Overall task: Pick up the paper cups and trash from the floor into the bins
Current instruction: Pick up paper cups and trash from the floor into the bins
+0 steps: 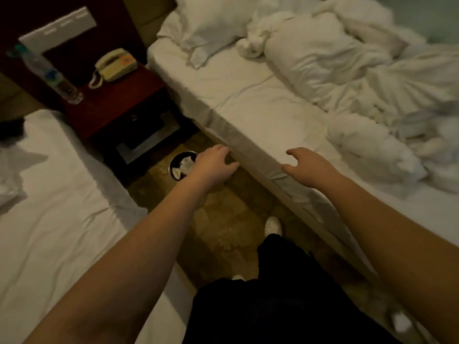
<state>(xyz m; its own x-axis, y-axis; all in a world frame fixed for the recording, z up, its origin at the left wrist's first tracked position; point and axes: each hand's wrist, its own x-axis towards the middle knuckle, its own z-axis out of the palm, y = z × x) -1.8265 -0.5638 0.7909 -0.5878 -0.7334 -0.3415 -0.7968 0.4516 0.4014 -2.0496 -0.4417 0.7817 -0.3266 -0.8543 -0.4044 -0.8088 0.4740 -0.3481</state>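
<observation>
A small round black bin (173,161) stands on the patterned floor between two beds, in front of the nightstand. White crumpled trash (183,167) lies inside it. My left hand (213,167) hovers just right of the bin's rim with relaxed fingers, holding nothing, and hides the bin's right side. My right hand (308,170) is stretched out over the edge of the right bed, fingers loosely spread and empty. A small white scrap (400,321) lies on the floor at the lower right, blurred.
A rumpled bed (273,108) with pillows and a duvet fills the right. Another bed (62,207) lies left. A dark red nightstand (119,103) carries a phone (115,64) and a plastic bottle (49,73). My legs and white shoe (273,225) fill the narrow aisle.
</observation>
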